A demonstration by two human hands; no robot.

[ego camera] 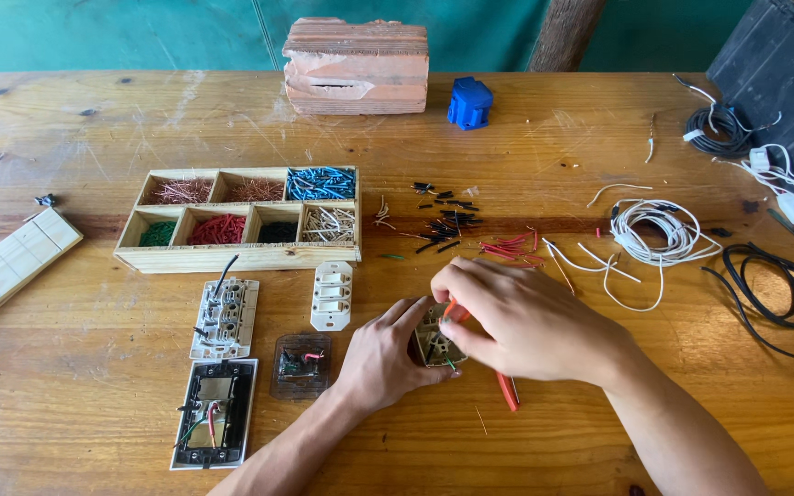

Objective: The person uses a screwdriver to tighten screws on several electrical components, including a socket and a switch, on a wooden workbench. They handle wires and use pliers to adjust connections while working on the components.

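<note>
Left hand (386,354) half-curled, fingers closed around a small grey switch part (436,342), steadying it on the wooden table (599,138). Right hand (516,317) gripped shut on red-handled pliers (505,388), thumb and fingers pinched down at the part; pliers tip hidden under the fingers, only handle ends show below the palm. What the tip does to the part can't be made out. A short green wire bit pokes out under the part.

Just left of left hand: clear small plate (301,366), white switch strip (332,295), and further left two opened switch plates (220,367) with wires. Beyond those, a wooden tray (232,258) with compartments of copper, blue, green, red, black and pale wire bits.

Above right hand: scattered black and red wire cuttings (470,231). Right of it: white cable coil (659,230), black cable (774,289), partly cut off at the frame edge. Far side: brick (357,66), blue plastic piece (470,102). Dark box (783,73) at far right, cropped. No labels readable.
</note>
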